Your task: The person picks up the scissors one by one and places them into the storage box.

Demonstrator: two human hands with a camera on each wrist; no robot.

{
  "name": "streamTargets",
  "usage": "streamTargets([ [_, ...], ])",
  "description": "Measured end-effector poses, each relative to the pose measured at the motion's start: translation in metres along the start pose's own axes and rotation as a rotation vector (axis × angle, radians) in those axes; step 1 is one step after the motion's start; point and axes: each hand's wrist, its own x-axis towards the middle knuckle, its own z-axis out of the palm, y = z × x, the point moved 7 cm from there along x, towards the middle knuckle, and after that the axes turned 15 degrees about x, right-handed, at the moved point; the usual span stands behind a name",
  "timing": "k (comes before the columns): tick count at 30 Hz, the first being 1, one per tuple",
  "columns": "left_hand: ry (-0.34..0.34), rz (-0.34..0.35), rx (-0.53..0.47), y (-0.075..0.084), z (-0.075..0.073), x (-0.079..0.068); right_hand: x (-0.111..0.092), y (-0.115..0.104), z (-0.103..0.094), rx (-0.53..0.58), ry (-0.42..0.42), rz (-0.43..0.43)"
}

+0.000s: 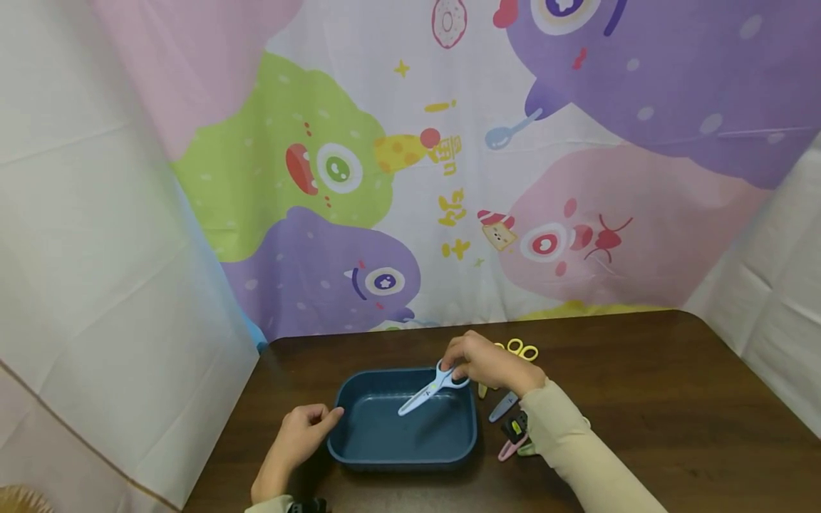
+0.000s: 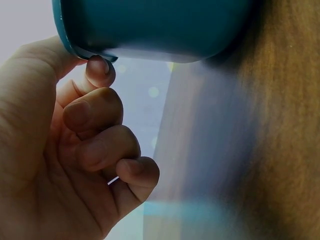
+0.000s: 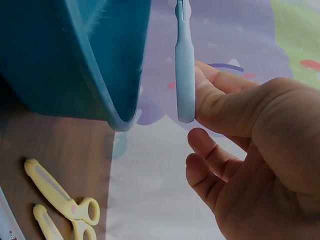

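Observation:
My right hand (image 1: pixel 485 362) pinches a pair of light-blue scissors (image 1: pixel 425 397) by a finger loop, blades slanting down to the left. They hang over the dark teal rectangular tray (image 1: pixel 400 457), near its right side. The right wrist view shows the scissors (image 3: pixel 185 82) edge-on between thumb and fingers, beside the tray's rim (image 3: pixel 102 100). At the tray's left side, my left hand (image 1: pixel 300 432) grips the rim between thumb and forefinger. Its other fingers (image 2: pixel 102 147) curl loosely below the rim in the left wrist view.
Right of the tray lie more scissors: yellow ones (image 1: pixel 515 346), a blue-grey pair (image 1: pixel 503 407), a pink one (image 1: pixel 511 449) and a green one (image 1: pixel 527 449), partly hidden by my right arm. A cartoon-printed cloth (image 1: pixel 385 178) hangs behind the brown table (image 1: pixel 641 399).

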Motion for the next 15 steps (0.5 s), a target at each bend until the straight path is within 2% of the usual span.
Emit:
streamTargets([
  [15, 0.003, -0.003, 0.0, 0.0011, -0.0011, -0.001, 0.0044, -0.0071, 0.0036, 0.001, -0.006, -0.021],
])
